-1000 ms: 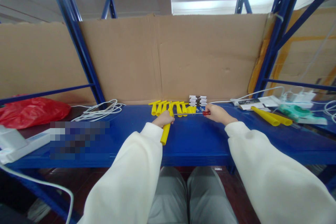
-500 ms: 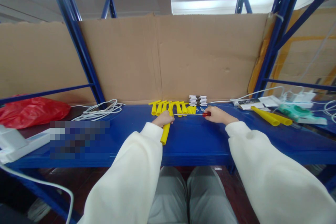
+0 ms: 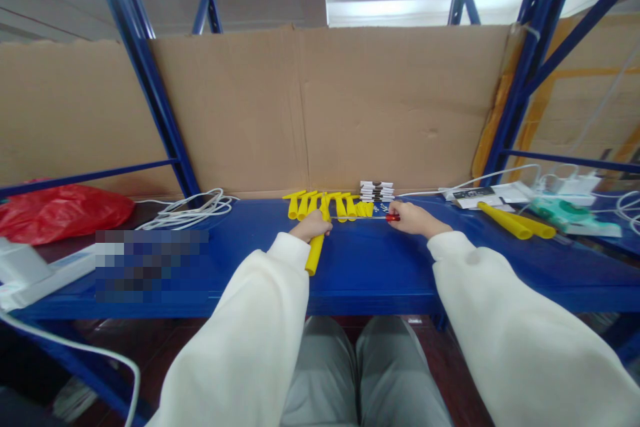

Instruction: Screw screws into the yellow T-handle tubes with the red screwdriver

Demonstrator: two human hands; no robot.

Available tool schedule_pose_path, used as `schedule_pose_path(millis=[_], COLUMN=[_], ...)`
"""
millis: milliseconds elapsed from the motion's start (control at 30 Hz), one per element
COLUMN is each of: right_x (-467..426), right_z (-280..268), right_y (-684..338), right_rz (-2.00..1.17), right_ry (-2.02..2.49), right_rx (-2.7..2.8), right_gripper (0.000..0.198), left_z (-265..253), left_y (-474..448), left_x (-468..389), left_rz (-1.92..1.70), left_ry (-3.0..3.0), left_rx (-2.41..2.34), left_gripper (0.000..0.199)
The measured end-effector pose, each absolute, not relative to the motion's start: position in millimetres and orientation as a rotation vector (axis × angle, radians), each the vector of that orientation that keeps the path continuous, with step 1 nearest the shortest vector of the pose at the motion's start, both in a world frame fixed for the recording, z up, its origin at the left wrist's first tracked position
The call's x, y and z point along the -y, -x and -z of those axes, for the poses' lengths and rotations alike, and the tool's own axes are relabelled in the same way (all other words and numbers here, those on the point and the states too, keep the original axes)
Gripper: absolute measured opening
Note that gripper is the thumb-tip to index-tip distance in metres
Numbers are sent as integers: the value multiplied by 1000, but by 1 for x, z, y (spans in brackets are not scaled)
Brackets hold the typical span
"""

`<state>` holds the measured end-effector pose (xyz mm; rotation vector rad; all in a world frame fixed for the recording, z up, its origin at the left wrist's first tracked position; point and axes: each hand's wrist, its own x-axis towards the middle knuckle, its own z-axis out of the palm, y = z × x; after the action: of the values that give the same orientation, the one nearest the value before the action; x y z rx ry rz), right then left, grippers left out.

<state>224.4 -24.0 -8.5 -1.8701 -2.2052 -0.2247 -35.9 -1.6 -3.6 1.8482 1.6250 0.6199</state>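
Observation:
My left hand (image 3: 311,227) is closed around a yellow tapered tube-like piece (image 3: 315,257), whose wide end points toward me. In my right hand (image 3: 413,219) is the red handle of a screwdriver (image 3: 393,217). Its thin metal shaft runs left to the yellow piece, near my left fingers; whether the tip touches a screw is too small to tell. Behind my hands several similar yellow pieces (image 3: 294,207) stand in a row. Small yellow parts (image 3: 365,209) and tiny silvery bits (image 3: 384,207) lie at the row's right end.
A stack of white and black pieces (image 3: 377,191) sits by the cardboard wall (image 3: 390,107). Two yellow tapered pieces (image 3: 517,223) and a green bag (image 3: 560,213) lie right. Coiled white cable (image 3: 195,210), a red bag (image 3: 70,212) and a white power strip (image 3: 60,273) are left.
Both hands stay in nearly the same place, with the screwdriver still against or close to the yellow piece. The right hand's fingers have shifted slightly on the red handle.

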Motion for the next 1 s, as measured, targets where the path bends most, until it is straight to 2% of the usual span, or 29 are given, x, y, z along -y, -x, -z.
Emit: schedule_pose_path(millis=[133, 333, 867, 1000], right_x=[25, 21, 24, 20], right_z=[6, 8, 6, 8], right_y=[-225, -227, -225, -228], right_rz=[271, 280, 227, 273], right_ry=[1844, 1842, 1848, 1787], right_rx=[2276, 2266, 2278, 2280], right_gripper=[14, 5, 11, 6], left_z=[3, 4, 6, 8], left_y=[36, 36, 38, 39], left_x=[2, 2, -1, -4], left_rz=[-624, -619, -622, -644], left_ry=[-1839, -1854, -1878, -1879], left_rx=[-1626, -1620, -1578, -1572], left_gripper=[26, 28, 20, 17])
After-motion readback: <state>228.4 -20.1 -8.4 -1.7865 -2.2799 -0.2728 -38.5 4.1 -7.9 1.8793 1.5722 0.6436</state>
